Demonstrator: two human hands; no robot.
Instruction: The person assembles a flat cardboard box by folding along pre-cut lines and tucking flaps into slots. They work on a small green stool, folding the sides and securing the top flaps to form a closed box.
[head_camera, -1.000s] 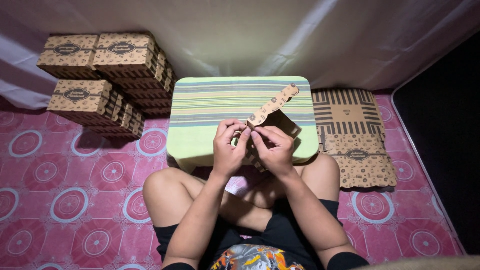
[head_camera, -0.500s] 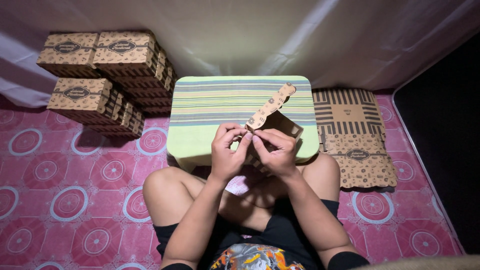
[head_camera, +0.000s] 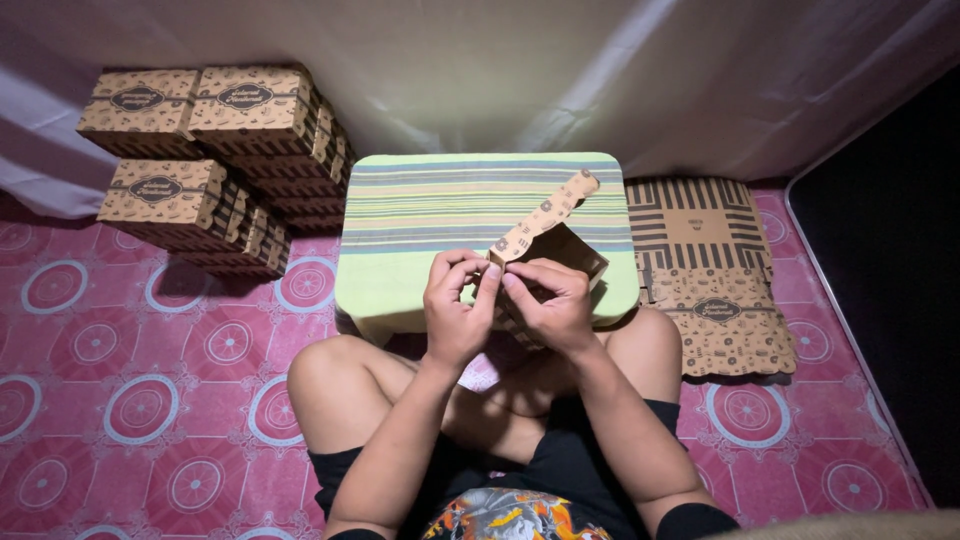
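I hold a brown printed cardboard box blank (head_camera: 548, 240) over the near edge of a small table with a green striped cloth (head_camera: 440, 210). My left hand (head_camera: 455, 308) pinches the near end of its long flap, which sticks up and away to the right. My right hand (head_camera: 548, 303) grips the folded body of the same blank just beside it. Both hands touch each other at the fingertips. The lower part of the blank is hidden behind my fingers.
A stack of folded brown boxes (head_camera: 205, 160) stands at the left on the pink patterned floor mat (head_camera: 150, 400). Flat unfolded box blanks (head_camera: 705, 270) lie right of the table. A white curtain (head_camera: 500, 70) hangs behind. My bent knees sit under the table's near edge.
My hands have shifted slightly lower and nearer with the blank, and the fingers have regripped the flap's near end. The long flap keeps pointing up to the right.
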